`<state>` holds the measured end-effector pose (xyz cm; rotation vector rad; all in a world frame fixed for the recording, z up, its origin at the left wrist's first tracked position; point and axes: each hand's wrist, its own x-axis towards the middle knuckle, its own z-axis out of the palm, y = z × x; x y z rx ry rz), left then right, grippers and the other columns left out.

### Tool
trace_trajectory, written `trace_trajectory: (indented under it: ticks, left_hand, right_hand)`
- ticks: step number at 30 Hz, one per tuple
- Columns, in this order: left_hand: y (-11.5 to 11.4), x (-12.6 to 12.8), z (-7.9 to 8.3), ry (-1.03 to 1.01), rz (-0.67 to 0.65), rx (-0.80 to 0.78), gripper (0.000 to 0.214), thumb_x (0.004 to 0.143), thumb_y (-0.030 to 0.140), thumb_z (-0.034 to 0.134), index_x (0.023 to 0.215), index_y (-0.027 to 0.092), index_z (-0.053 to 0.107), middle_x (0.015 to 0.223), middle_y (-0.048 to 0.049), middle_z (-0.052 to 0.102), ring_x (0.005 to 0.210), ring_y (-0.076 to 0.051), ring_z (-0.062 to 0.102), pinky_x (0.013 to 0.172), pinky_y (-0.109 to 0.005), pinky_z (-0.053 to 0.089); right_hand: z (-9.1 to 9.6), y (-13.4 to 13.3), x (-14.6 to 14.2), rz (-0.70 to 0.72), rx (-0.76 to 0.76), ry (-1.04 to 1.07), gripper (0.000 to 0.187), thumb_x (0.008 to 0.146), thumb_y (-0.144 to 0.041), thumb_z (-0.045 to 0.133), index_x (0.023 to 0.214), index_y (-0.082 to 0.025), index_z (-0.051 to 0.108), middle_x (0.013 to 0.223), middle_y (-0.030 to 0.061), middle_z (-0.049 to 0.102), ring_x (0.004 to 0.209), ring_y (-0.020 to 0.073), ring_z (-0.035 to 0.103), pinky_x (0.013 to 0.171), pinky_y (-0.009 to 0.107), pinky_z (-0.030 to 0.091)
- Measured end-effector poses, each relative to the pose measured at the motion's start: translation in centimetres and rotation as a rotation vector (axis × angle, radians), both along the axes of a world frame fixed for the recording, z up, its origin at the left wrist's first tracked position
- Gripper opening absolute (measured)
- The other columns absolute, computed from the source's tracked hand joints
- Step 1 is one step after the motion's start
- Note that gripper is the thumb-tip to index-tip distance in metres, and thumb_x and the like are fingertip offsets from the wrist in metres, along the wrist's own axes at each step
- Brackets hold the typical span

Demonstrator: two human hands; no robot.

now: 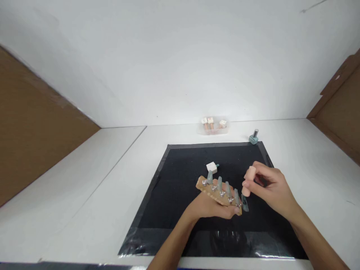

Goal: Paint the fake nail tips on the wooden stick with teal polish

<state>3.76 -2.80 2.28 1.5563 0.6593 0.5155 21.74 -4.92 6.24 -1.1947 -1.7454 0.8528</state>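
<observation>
My left hand (pixel 209 206) is closed under a tan scalloped nail display board (pixel 206 188), holding it tilted above the black mat. Several grey-green false nails (pixel 219 183) stand out from the board on silvery, lumpy mounts. My right hand (pixel 274 187) pinches a pale pink nail polish brush cap (pixel 249 182) between thumb and fingers. The cap's lower end is at the darker, glossy false nail (pixel 244 203) at the board's right end; the bristles cannot be made out. Behind the board, a white square polish bottle (pixel 211 167) with a green-stained neck rests uncapped on the mat.
A black mat (pixel 157 202) with a shiny clear border covers the middle of the white table (pixel 84 195). At the back stands a clear tray (pixel 216 131) with several white bottles with pink caps. A teal bottle (pixel 253 139) with a silver cap is at the mat's far right corner.
</observation>
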Motion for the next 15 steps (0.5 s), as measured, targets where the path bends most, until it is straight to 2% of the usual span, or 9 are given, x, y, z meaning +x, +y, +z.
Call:
trace_trajectory:
  ticks: [3, 7, 10, 12, 15]
  left_hand:
    - [-0.03, -0.01, 0.0, 0.022, -0.001, -0.01, 0.013, 0.061, 0.027, 0.064, 0.063, 0.015, 0.061, 0.063, 0.0008, 0.062, 0.06, -0.011, 0.055, 0.057, -0.021, 0.043]
    - [-0.01, 0.0, -0.03, 0.024, -0.027, 0.003, 0.011, 0.062, 0.026, 0.063, 0.064, 0.015, 0.061, 0.064, 0.0009, 0.062, 0.06, -0.011, 0.055, 0.057, -0.021, 0.042]
    - [0.02, -0.04, -0.2, 0.005, -0.024, -0.006, 0.013, 0.061, 0.028, 0.063, 0.062, 0.015, 0.059, 0.062, 0.0013, 0.059, 0.057, -0.01, 0.053, 0.055, -0.021, 0.041]
    - [0.04, -0.09, -0.32, -0.011, -0.022, 0.0, 0.013, 0.062, 0.028, 0.063, 0.062, 0.016, 0.058, 0.062, 0.0015, 0.058, 0.056, -0.01, 0.052, 0.054, -0.021, 0.041]
    - [0.05, -0.12, -0.39, -0.02, -0.041, 0.008, 0.011, 0.063, 0.027, 0.062, 0.063, 0.016, 0.06, 0.063, 0.0004, 0.059, 0.058, -0.011, 0.054, 0.054, -0.021, 0.042]
  right_hand:
    - [-0.03, 0.05, 0.01, -0.084, 0.009, 0.013, 0.032, 0.082, -0.032, 0.062, 0.054, -0.02, 0.053, 0.055, -0.0011, 0.055, 0.052, 0.0126, 0.047, 0.049, 0.026, 0.034]
    - [0.25, -0.1, 0.17, 0.028, 0.021, 0.124, 0.035, 0.084, -0.036, 0.06, 0.053, -0.02, 0.053, 0.051, -0.0013, 0.054, 0.052, 0.0131, 0.047, 0.049, 0.026, 0.036]
    - [0.3, -0.14, 0.04, 0.095, 0.014, 0.079, 0.035, 0.083, -0.035, 0.062, 0.052, -0.02, 0.055, 0.052, -0.0019, 0.052, 0.05, 0.0115, 0.044, 0.047, 0.025, 0.034]
    - [0.16, -0.07, -0.11, 0.073, 0.008, 0.015, 0.034, 0.081, -0.031, 0.064, 0.051, -0.019, 0.055, 0.054, -0.0022, 0.05, 0.049, 0.0107, 0.042, 0.046, 0.025, 0.032]
    - [-0.15, 0.05, -0.2, -0.031, 0.028, -0.049, 0.031, 0.08, -0.028, 0.065, 0.052, -0.019, 0.054, 0.056, -0.0016, 0.049, 0.051, 0.0114, 0.043, 0.047, 0.025, 0.032]
